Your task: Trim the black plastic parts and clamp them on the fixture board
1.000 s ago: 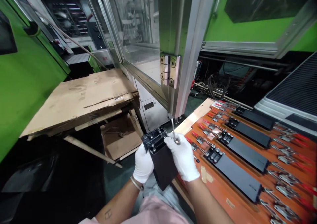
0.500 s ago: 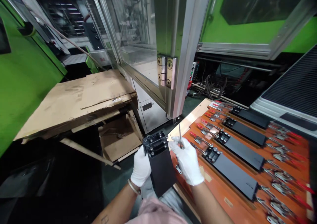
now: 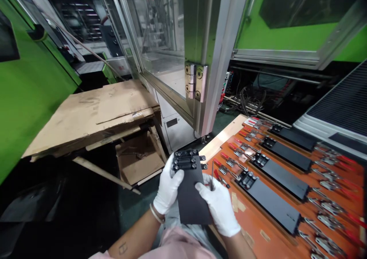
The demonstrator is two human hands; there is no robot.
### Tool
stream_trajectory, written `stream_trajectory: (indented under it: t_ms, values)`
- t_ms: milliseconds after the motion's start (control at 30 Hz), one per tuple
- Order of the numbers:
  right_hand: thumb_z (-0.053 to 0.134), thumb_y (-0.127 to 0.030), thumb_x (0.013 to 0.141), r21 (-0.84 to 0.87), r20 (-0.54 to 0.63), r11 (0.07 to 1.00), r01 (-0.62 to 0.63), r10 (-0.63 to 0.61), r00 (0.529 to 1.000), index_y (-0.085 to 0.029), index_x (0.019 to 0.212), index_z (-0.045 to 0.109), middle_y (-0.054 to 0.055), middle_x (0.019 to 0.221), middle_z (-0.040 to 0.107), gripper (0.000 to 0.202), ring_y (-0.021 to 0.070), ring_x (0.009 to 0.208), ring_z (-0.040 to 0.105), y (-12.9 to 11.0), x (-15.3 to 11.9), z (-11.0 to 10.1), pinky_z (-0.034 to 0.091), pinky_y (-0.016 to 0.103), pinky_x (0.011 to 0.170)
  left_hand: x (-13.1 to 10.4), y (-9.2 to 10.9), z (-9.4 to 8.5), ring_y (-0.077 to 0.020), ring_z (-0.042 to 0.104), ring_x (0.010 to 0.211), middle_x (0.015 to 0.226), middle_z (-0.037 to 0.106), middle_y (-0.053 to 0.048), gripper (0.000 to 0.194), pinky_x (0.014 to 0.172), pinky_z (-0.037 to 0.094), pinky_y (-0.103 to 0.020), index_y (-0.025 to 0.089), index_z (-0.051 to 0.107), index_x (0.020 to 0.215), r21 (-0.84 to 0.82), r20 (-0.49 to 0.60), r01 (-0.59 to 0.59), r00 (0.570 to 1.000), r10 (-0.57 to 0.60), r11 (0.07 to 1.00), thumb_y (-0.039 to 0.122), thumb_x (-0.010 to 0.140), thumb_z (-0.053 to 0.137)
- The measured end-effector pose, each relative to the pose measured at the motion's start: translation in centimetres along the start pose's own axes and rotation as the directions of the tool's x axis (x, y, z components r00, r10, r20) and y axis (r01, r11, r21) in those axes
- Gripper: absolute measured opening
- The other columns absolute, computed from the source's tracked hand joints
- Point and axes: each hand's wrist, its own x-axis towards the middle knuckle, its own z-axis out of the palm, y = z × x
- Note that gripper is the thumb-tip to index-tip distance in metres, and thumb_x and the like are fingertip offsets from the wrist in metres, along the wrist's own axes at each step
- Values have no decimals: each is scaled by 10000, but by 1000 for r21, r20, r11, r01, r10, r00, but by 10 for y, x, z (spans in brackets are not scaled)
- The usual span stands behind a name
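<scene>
Item: black plate [image 3: 192, 192] with a screwed bracket block at its far end, held flat over the lap, just left of the orange jig board [image 3: 258, 220], off the board entirely

Risks, judged:
- plate sliding out of the gloved grip and dropping toward the floor; cause, smooth gloves on a smooth face and support only along two edges
- thin metal tool [image 3: 212, 175] slipping or scratching the plate face; cause, same fingers sharing tool and plate
- far end snagging a red-handled toggle clamp [image 3: 226, 170] on the board's near edge; cause, close quarters

Pose:
- left hand [image 3: 168, 188], white glove, clasped on the plate's left edge, thumb on top beside the bracket, wrist low, forearm rising from lower left
- right hand [image 3: 220, 207], white glove, closed on the plate's lower right edge, slim tool pinched upright between the fingers, forearm entering from lower right

Nearby: three further black plates clamped in rows on the board; cardboard sheet [image 3: 91, 114] at left
</scene>
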Motion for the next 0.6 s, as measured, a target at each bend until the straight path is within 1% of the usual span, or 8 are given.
stream_trajectory:
  t_ms: [67, 133, 267, 367, 433, 500, 567, 600]
  values:
    - [744, -421, 658, -45, -50, 999, -2, 0, 999, -168, 914, 709, -10, 628, 618, 361, 170, 573, 527, 4, -1, -1, 448, 278, 552, 2, 1, 1, -260, 526, 1269, 1348, 597, -124, 611, 1114, 351, -364, 136, 535, 1318, 22, 40, 41, 998, -42, 999, 449, 811, 669]
    - [745, -438, 663, -23, -45, 1000, -7, 6, 999, -170, 928, 700, -15, 629, 611, 379, 165, 567, 518, 10, -1, -3, 444, 277, 547, 3, 0, 2, -265, 532, 1265, 1344, 602, -123, 560, 1111, 356, -378, 132, 560, 1293, 15, 24, 80, 997, -80, 997, 426, 825, 651]
    - [742, -461, 696, 79, 6, 996, -36, 35, 999, -168, 979, 673, 3, 735, 663, 413, 175, 626, 562, 19, 0, -7, 470, 288, 601, 4, -8, 2, -275, 533, 1265, 1340, 606, -134, 578, 1103, 367, -393, 127, 584, 1278, 18, -14, 113, 994, -112, 993, 481, 824, 633]
    - [757, -461, 697, 134, 27, 988, -77, 74, 997, -160, 983, 663, 5, 740, 667, 425, 177, 634, 573, 18, 0, -8, 471, 289, 609, 4, -13, 0, -277, 533, 1260, 1325, 613, -151, 584, 1117, 340, -409, 114, 592, 1267, 95, -32, 99, 995, -97, 991, 527, 854, 579]
    - [767, -459, 695, 184, 63, 978, -103, 93, 994, -152, 996, 662, 14, 740, 675, 442, 190, 665, 595, 14, -2, -9, 485, 298, 633, 4, -15, 0, -270, 529, 1258, 1326, 606, -156, 572, 1126, 319, -409, 116, 602, 1244, 144, -41, 79, 996, -74, 986, 550, 878, 530]
    - [771, -456, 697, 242, 97, 963, -118, 97, 991, -145, 1011, 664, 33, 777, 694, 454, 206, 710, 620, 11, -3, -9, 504, 310, 668, 4, -16, 1, -250, 568, 1194, 1274, 630, -143, 543, 1080, 370, -395, 139, 596, 1216, 152, -89, 64, 995, -51, 986, 563, 891, 498]
    - [768, -462, 702, 277, 99, 954, -111, 87, 991, -140, 1014, 667, 57, 845, 713, 459, 218, 749, 636, 9, -4, -9, 516, 320, 692, 3, -15, 4, -226, 634, 1028, 1117, 681, -107, 487, 949, 468, -367, 164, 590, 1142, 123, -142, 75, 988, -57, 990, 562, 866, 542]
    - [766, -468, 703, 279, 88, 955, -105, 84, 993, -140, 1015, 668, 67, 881, 717, 463, 222, 761, 639, 10, -3, -8, 518, 323, 696, 2, -14, 6, -217, 648, 941, 1031, 693, -86, 454, 877, 498, -352, 170, 594, 1086, 103, -139, 97, 987, -82, 990, 548, 834, 595]
